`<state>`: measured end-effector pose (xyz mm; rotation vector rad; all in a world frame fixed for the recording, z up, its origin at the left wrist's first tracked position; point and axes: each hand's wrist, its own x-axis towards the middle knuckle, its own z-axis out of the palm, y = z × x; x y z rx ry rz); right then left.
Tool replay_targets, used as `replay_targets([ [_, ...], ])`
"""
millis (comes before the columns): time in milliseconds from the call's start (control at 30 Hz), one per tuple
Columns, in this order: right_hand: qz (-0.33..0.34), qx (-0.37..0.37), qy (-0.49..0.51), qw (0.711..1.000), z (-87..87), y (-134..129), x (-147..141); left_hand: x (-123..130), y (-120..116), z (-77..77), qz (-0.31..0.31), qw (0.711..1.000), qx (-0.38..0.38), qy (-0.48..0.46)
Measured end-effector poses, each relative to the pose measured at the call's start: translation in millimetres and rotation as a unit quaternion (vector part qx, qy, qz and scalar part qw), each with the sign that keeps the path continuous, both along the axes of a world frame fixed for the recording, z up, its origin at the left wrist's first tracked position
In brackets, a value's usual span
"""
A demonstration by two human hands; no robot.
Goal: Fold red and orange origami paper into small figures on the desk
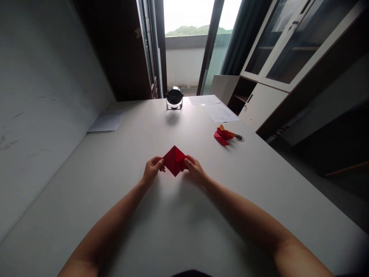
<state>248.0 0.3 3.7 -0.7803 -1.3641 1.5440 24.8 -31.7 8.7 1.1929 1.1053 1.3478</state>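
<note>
A folded red sheet of origami paper (172, 162), diamond-shaped with a crease down its middle, is held up between my two hands near the centre of the table. My left hand (153, 168) pinches its left corner between thumb and fingers. On the opposite corner, my right hand (194, 168) grips the paper the same way. The right half looks brighter, with light passing through one part of it. Some of the fingertips are hidden behind the paper.
Folded red and orange paper pieces (223, 135) lie to the right, beside a round cable hole (239, 138). A round black device on a metal stand (174, 96) is at the back. Paper sheets (220, 112) lie back right, another sheet (106, 121) by the left wall. White table (184, 223) underneath.
</note>
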Motion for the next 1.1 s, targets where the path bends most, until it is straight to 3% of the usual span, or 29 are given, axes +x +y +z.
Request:
replay_targets([
  [300, 0.035, 0.03, -0.018, 0.999, 2.2, -1, -4, 4, -3, 2.6, -0.047, 0.999, -0.015, 0.003],
  [500, -0.023, 0.054, -0.045, 0.997, -7.1, 3, -3, 3, -1, -1.4, -0.048, 0.998, 0.0, 0.032],
  [633, -0.06, 0.155, -0.13, 0.978, -5.0, 0, -3, 0, -2, -2.1, -0.015, 0.997, 0.032, 0.075],
  [800, -0.076, 0.244, -0.172, 0.951, 3.1, -5, -2, 2, -4, 1.0, -0.026, 0.996, 0.05, 0.07],
  [967, -0.128, 0.236, -0.164, 0.949, -3.6, 2, 1, 5, -3, 1.0, -0.024, 0.994, 0.065, 0.09],
  [1100, -0.11, 0.194, -0.115, 0.968, -12.7, 9, 1, 5, -3, 2.2, -0.037, 0.995, 0.061, 0.066],
])
